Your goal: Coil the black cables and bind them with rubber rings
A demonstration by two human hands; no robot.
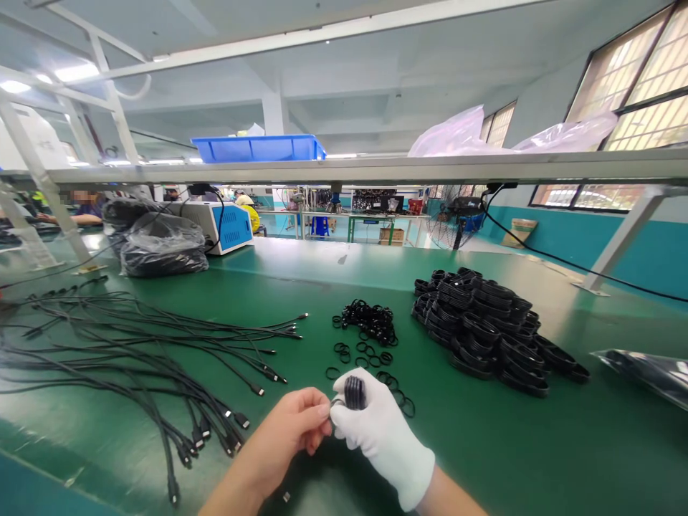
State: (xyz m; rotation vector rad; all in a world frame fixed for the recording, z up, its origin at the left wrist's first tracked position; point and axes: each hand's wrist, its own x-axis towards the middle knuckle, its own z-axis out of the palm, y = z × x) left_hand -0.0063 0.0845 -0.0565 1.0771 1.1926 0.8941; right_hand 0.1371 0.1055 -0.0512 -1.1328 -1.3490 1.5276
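My right hand (376, 423), in a white glove, is closed around a tightly coiled black cable (355, 393). Bare and ungloved, my left hand (302, 424) pinches thumb against fingers right beside the coil; a thin dark bit shows at the fingertips, too small to name. Below my left wrist a small metal plug (287, 496) is visible. Just beyond my hands lie loose black rubber bands (370, 349) and a denser heap of them (370, 319). Uncoiled black cables (177, 351) spread over the bench on the left, many plugs pointing toward me.
Coiled black cables form a pile (478, 326) on the green bench (301, 279). A plastic-wrapped bundle (645, 369) lies far right. At back left are a bagged black bundle (161, 244) and a blue-white machine (228, 226). A shelf (365, 169) crosses overhead, holding a blue bin (258, 148).
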